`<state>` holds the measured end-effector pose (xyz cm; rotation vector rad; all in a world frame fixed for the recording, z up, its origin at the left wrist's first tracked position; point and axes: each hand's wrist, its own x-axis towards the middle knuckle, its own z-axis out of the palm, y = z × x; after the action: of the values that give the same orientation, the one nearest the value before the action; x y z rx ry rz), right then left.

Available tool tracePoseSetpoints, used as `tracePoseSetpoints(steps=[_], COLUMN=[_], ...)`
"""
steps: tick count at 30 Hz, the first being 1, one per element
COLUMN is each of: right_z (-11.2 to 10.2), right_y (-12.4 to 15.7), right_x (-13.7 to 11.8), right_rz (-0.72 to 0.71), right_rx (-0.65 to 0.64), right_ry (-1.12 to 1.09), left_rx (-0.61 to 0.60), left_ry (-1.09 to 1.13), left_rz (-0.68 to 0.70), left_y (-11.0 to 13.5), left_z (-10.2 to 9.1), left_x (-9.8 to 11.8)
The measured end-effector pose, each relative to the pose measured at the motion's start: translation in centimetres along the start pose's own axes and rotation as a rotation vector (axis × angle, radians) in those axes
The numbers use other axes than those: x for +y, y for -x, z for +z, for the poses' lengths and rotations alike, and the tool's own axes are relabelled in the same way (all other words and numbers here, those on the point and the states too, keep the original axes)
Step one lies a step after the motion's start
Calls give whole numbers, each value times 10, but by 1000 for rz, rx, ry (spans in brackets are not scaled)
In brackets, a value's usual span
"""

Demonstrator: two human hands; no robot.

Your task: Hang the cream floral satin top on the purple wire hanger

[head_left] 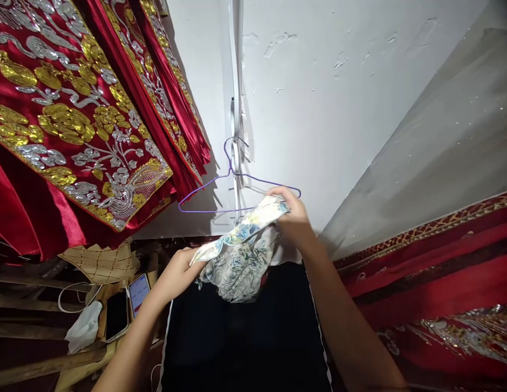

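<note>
A white cloth garment (243, 267) with a blue, green and yellow floral print is stretched between my two hands in front of my dark clothing. My left hand (183, 275) grips one end of its folded upper band, lower and to the left. Higher on the right, my right hand (293, 211) pinches the other end, thumb and fingers closed on the cloth. The rest of the fabric hangs bunched below the band. Just behind and above, a purple wire hanger (214, 211) hangs by its hook; its right lower part is hidden behind the cloth and my right hand.
Red costumes with gold and silver embroidery (69, 125) hang at the left. A white strip with hooks (236, 109) runs down the wall. Two phones, one with a lit screen (139, 294), lie at lower left. Red fabric (441, 283) fills the right side.
</note>
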<state>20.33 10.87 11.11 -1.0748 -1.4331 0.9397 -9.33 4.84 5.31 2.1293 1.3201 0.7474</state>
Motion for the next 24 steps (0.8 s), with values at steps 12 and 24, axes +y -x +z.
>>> tracePoseSetpoints(steps=[12, 24], right_z=[15, -3], right_y=[-29, 11], right_x=[75, 71], right_rz=[-46, -172], right_rx=[-134, -81], right_ry=[402, 242], left_rx=[-249, 207], left_ry=[-294, -266], left_rz=[-191, 132], left_y=[25, -17], left_z=[-30, -57], left_x=[16, 0])
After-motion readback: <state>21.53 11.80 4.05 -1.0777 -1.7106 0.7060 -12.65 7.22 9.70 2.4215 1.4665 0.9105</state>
